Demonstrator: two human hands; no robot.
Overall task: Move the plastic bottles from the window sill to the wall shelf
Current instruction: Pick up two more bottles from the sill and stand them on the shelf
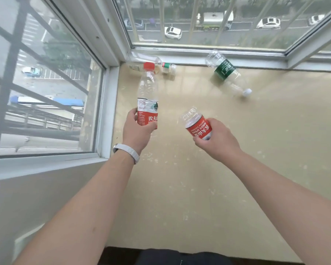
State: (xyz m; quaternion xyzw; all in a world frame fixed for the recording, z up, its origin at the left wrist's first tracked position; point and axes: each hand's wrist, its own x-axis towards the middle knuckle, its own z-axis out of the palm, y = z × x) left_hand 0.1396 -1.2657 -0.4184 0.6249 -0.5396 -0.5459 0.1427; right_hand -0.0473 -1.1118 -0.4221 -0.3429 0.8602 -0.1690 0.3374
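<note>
Readable print on the bottle labels

The red label of the bottle (147,104) in the left hand (137,131) shows the white characters "农夫山". The bottle (197,124) in the right hand (217,140) carries "农夫山泉" and "NONGFU SPRING", seen upside down. The green label on the lying bottle (225,73) has white characters too blurred to read.
</note>
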